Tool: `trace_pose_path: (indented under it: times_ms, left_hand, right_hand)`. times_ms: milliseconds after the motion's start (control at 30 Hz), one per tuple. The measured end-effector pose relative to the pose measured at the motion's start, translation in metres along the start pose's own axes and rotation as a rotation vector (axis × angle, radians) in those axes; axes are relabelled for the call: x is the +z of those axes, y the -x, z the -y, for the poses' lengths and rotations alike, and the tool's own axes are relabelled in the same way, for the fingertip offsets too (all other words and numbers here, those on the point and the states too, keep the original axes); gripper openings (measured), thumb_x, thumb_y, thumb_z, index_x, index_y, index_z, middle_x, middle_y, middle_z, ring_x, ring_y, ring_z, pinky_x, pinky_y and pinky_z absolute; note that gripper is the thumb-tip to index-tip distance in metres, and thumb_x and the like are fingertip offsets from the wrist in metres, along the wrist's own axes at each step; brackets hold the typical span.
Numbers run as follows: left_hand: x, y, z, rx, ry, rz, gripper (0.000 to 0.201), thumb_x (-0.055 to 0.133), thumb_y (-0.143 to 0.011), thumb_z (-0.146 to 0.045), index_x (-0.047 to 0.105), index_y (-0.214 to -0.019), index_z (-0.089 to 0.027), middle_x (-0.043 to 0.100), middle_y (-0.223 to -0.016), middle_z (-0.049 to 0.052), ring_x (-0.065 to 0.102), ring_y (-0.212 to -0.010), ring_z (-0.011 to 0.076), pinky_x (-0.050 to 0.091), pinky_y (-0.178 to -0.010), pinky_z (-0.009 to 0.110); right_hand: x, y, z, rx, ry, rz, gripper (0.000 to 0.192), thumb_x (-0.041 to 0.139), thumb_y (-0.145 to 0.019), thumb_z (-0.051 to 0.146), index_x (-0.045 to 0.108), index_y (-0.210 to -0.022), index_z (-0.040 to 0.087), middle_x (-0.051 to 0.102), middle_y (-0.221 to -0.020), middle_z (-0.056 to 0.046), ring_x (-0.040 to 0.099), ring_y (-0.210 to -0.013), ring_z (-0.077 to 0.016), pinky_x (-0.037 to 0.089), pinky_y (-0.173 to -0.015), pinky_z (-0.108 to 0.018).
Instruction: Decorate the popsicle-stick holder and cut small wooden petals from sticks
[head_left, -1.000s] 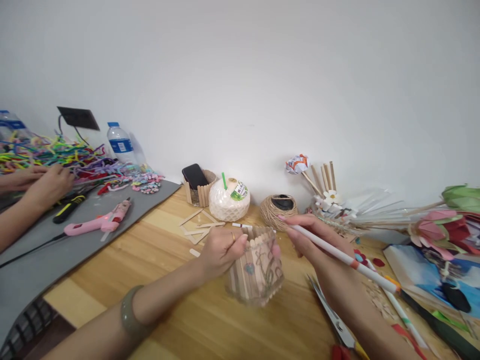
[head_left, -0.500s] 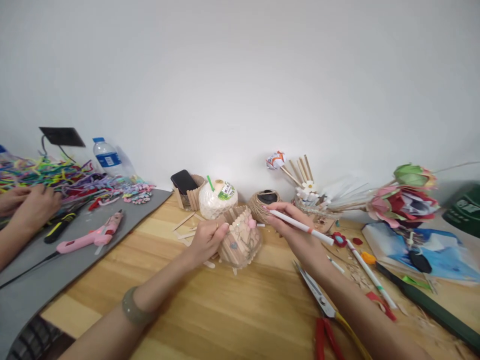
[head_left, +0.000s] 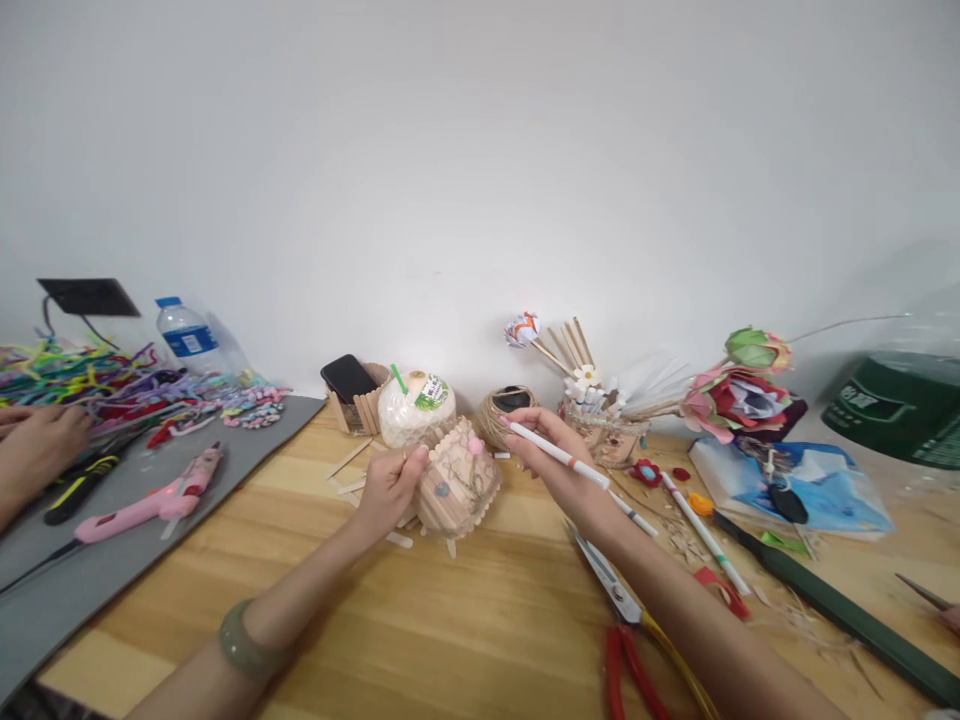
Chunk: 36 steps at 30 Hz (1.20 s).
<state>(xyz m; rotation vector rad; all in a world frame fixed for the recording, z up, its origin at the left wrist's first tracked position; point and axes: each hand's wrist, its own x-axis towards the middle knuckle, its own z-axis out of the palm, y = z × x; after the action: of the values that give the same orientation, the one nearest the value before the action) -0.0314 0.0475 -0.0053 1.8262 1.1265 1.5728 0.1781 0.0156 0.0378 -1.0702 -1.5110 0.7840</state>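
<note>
Nothing could be read with certainty from where I stood. The green label [head_left: 864, 412] on the big bottle [head_left: 921, 366] bore large white characters, with smaller print beside them. The sticker [head_left: 433, 392] on the coconut [head_left: 405, 418] carried dark characters, too small to make out. The water bottle's blue label [head_left: 180, 342] showed blurred print on a pale block.

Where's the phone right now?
In the head view, left of centre, the phone sits in a stick box, just left of the coconut and beyond the left hand.
</note>
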Motion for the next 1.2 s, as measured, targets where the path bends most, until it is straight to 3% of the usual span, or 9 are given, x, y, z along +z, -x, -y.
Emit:
trace_pose_path:
  times_ms: [200,333,567,733,800,933,1100,1200]
  left_hand:
    - [0.002,0.002,-0.001,-0.172,0.116,-0.195,0.045,0.053,-0.076,-0.036,0.026,-0.042,-0.022,0.025,-0.040,-0.007,0.023,-0.040,0.0081,0.019,-0.040,0.023]
    - [0.004,0.003,-0.009,-0.264,0.228,-0.226,0.043,0.051,-0.075,-0.039,0.029,-0.042,-0.021,0.029,-0.040,-0.007,0.027,-0.040,0.0081,0.025,-0.039,0.022]
    - [0.004,0.006,-0.022,-0.297,0.318,-0.203,0.038,0.055,-0.068,-0.037,0.037,-0.038,-0.021,0.037,-0.038,-0.005,0.036,-0.040,0.0108,0.031,-0.040,0.024]
    - [0.002,0.010,-0.018,-0.297,0.358,-0.170,0.030,0.055,-0.065,-0.037,0.048,-0.041,-0.021,0.045,-0.039,-0.003,0.042,-0.044,0.0139,0.036,-0.044,0.027]
    - [0.003,0.012,-0.016,-0.302,0.382,-0.165,0.032,0.053,-0.069,-0.039,0.049,-0.043,-0.020,0.049,-0.043,-0.002,0.045,-0.048,0.0148,0.040,-0.050,0.027]
    - [0.006,0.013,-0.014,-0.318,0.451,-0.153,0.040,0.045,-0.075,-0.044,0.040,-0.043,-0.021,0.043,-0.043,-0.003,0.044,-0.048,0.0136,0.041,-0.051,0.027]
    - [0.011,0.015,-0.016,-0.295,0.532,-0.060,0.046,0.041,-0.077,-0.047,0.021,-0.044,-0.023,0.026,-0.042,-0.005,0.031,-0.043,0.0113,0.036,-0.045,0.026]
    - [0.013,0.017,-0.013,-0.265,0.557,-0.003,0.047,0.038,-0.080,-0.046,0.020,-0.043,-0.022,0.025,-0.040,-0.005,0.029,-0.042,0.0112,0.037,-0.047,0.028]
  right_hand:
    - [0.000,0.002,0.004,0.011,-0.019,0.016,0.018,0.056,-0.082,0.033,0.058,-0.094,0.019,0.054,-0.071,0.002,0.048,-0.059,-0.0125,0.038,-0.051,-0.024]
    - [-0.002,0.004,0.008,-0.001,-0.014,0.021,0.018,0.057,-0.082,0.032,0.059,-0.095,0.020,0.054,-0.072,0.003,0.048,-0.061,-0.0126,0.037,-0.053,-0.024]
    - [0.000,0.003,0.003,-0.023,-0.029,0.035,0.023,0.049,-0.089,0.038,0.055,-0.101,0.019,0.055,-0.075,0.001,0.049,-0.060,-0.0126,0.038,-0.052,-0.024]
    - [0.004,0.006,0.001,-0.034,-0.035,0.164,0.027,0.041,-0.093,0.040,0.053,-0.105,0.019,0.063,-0.089,-0.003,0.047,-0.051,-0.0097,0.039,-0.049,-0.025]
    - [0.006,0.007,0.003,-0.029,-0.035,0.235,0.027,0.042,-0.093,0.039,0.054,-0.105,0.018,0.063,-0.084,-0.002,0.044,-0.047,-0.0086,0.038,-0.048,-0.024]
    - [0.008,0.010,0.006,-0.025,-0.049,0.345,0.027,0.041,-0.093,0.039,0.057,-0.102,0.018,0.048,-0.056,0.006,0.046,-0.048,-0.0117,0.039,-0.050,-0.024]
    - [0.010,0.013,0.006,-0.045,-0.064,0.391,0.026,0.042,-0.093,0.040,0.057,-0.099,0.020,0.050,-0.070,0.003,0.049,-0.058,-0.0121,0.043,-0.054,-0.024]
    - [0.010,0.013,0.007,-0.067,-0.047,0.380,0.024,0.042,-0.093,0.041,0.056,-0.099,0.022,0.048,-0.072,0.003,0.047,-0.062,-0.0125,0.042,-0.057,-0.024]
